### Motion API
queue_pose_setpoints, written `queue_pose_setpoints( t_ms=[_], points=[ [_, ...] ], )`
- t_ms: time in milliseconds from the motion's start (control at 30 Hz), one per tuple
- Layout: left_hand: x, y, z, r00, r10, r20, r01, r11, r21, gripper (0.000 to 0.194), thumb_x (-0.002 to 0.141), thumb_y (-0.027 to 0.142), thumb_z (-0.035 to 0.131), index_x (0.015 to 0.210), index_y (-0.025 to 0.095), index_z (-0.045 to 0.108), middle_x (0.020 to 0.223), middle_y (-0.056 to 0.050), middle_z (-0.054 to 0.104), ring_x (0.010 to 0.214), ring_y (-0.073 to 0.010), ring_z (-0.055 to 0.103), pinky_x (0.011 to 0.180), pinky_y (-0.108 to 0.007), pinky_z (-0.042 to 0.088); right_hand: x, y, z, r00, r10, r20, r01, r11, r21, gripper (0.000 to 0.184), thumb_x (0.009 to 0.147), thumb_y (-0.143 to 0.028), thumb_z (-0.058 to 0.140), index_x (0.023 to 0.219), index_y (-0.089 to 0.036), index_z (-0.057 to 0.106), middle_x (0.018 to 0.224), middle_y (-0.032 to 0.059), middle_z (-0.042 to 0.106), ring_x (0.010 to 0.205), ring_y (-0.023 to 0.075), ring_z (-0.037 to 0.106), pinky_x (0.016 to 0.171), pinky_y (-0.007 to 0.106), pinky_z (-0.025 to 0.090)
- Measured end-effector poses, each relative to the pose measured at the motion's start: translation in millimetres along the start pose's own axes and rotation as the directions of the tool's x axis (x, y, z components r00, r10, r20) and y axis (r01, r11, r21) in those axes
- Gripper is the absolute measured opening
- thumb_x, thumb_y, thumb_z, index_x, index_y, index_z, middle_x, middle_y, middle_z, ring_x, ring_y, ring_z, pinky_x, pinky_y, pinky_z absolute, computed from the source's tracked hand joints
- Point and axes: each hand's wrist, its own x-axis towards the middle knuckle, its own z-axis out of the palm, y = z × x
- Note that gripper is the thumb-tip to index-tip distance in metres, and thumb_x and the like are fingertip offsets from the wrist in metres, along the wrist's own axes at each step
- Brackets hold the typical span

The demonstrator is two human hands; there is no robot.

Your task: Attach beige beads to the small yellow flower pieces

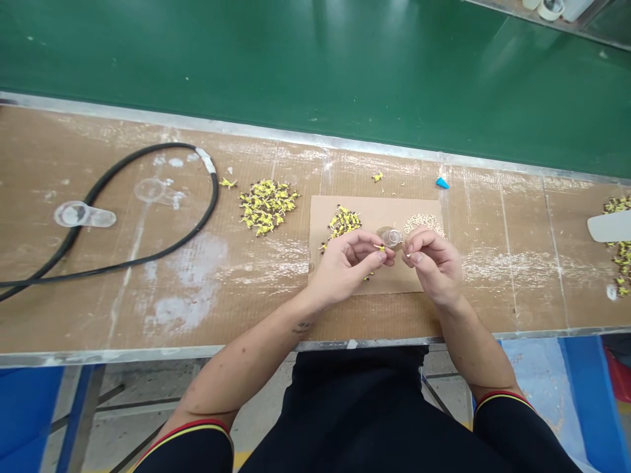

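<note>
My left hand [348, 266] pinches a small yellow figurine [380, 247] between thumb and fingertips, above a flat cardboard sheet [389, 284]. Close by on the right, my right hand [436, 263] has its thumb and forefinger closed on a tiny pale piece [409, 255], too small to name. A small clear container [393, 237] stands just behind the gap between both hands. Beyond my left hand lies a pile of yellow figurines with dark parts [345, 220]. A heap of tiny cream-coloured pieces [424, 222] lies behind my right hand, which partly hides it.
A larger pile of yellow figurines [269, 207] lies left of the sheet. Further left are a looped black cable [142, 154] and a clear plastic scoop [86, 215]. A blue cone-shaped piece [442, 183] lies behind; more figurines [622, 253] are at far right. A green surface [296, 66] runs behind.
</note>
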Motion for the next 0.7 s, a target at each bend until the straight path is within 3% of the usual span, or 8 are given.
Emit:
queue_pose_setpoints(
  t_ms=[167, 267, 333, 700],
  points=[
    [-0.6, 0.4, 5.7, 0.997, 0.037, 0.062, -0.034, 0.998, -0.046, 0.04, 0.08, 0.045, 0.089, 0.084, 0.017, 0.062, 0.076, -0.001, 0.073, 0.067, -0.0097, 0.069, 0.074, -0.023, 0.058, -0.2, -5.2, 11.4, 1.0, -0.028, 0.013, 0.029, 0.991, -0.13, 0.011, 0.095, -0.032, 0.067, 0.087, -0.024, 0.067, 0.091, 0.0033, 0.059, 0.082, 0.0176, 0.061, 0.07, 0.035, 0.054],
    [-0.1, 0.1, 7.4, 0.997, 0.053, 0.059, -0.051, 0.998, -0.049, 0.039, 0.079, 0.046, 0.09, 0.083, 0.017, 0.063, 0.073, 0.001, 0.069, 0.068, -0.0092, 0.067, 0.073, -0.022, 0.056, -1.2, -6.0, 14.3, 0.999, -0.042, 0.018, 0.045, 0.985, -0.169, 0.007, 0.095, -0.029, 0.066, 0.088, -0.025, 0.067, 0.103, 0.0058, 0.06, 0.099, 0.0213, 0.063, 0.082, 0.041, 0.056],
    [0.2, -0.8, 7.2, 0.996, 0.063, 0.058, -0.06, 0.997, -0.044, 0.039, 0.08, 0.046, 0.089, 0.083, 0.017, 0.064, 0.074, 0.001, 0.069, 0.069, -0.0096, 0.067, 0.073, -0.022, 0.056, -2.1, -5.6, 15.0, 0.999, -0.043, 0.02, 0.046, 0.986, -0.16, 0.007, 0.096, -0.027, 0.065, 0.089, -0.025, 0.067, 0.105, 0.0059, 0.061, 0.1, 0.0214, 0.064, 0.084, 0.042, 0.057],
    [-1.9, -2.5, 8.3, 0.996, 0.053, 0.074, -0.05, 0.998, -0.033, 0.04, 0.08, 0.048, 0.088, 0.084, 0.016, 0.064, 0.075, -0.002, 0.073, 0.069, -0.0132, 0.072, 0.071, -0.026, 0.06, -3.1, -4.7, 18.2, 0.997, -0.072, -0.004, 0.071, 0.992, -0.109, 0.007, 0.096, -0.025, 0.065, 0.09, -0.024, 0.067, 0.099, 0.0056, 0.06, 0.085, 0.0174, 0.062, 0.058, 0.028, 0.054]
  ],
)
